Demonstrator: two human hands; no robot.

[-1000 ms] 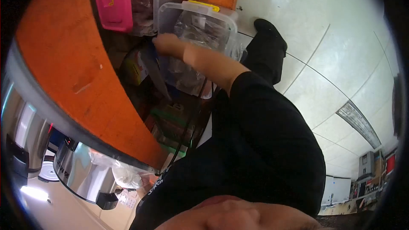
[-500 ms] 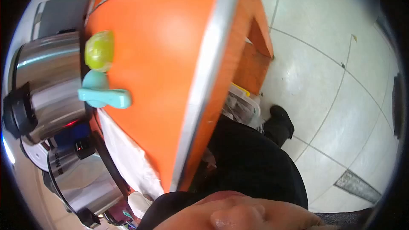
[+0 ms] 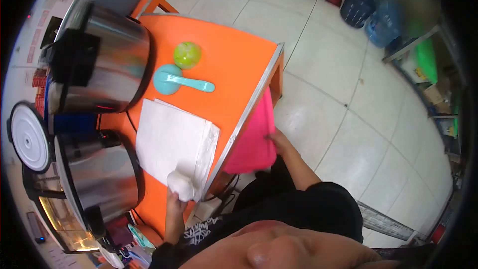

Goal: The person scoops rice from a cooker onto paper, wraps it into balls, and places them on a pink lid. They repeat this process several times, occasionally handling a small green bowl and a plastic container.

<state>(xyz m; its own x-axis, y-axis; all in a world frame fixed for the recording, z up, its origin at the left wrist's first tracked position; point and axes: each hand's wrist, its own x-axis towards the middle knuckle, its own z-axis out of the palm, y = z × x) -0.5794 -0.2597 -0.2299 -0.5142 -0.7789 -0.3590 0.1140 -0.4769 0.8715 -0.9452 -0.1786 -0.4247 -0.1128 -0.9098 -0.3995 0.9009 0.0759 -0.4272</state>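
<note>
My left hand [image 3: 174, 205] is closed round a white rounded bundle [image 3: 181, 186], at the corner of a stack of white paper sheets [image 3: 172, 137] on the orange table [image 3: 234, 60]. My right hand [image 3: 280, 142] grips the edge of a pink tray or lid [image 3: 254, 139], which is partly hidden beneath the table's edge. Farther up the tabletop, a turquoise scoop [image 3: 199, 85] lies across a round turquoise bowl [image 3: 167, 80]. Beside them is a yellow-green wrapped ball [image 3: 187, 55].
Two large metal cookers [image 3: 117, 60] [image 3: 102, 184] stand along the left side, with a round white lid [image 3: 30, 137] near them. Blue water jugs [image 3: 358, 2] are on the tiled floor at the upper right. A shelf rack [image 3: 443, 89] stands at the far right.
The view has swung, showing more of the table and floor. Both hands are now clearly visible, and the pink item has come into view at my right hand. The paper stack shows more fully.
</note>
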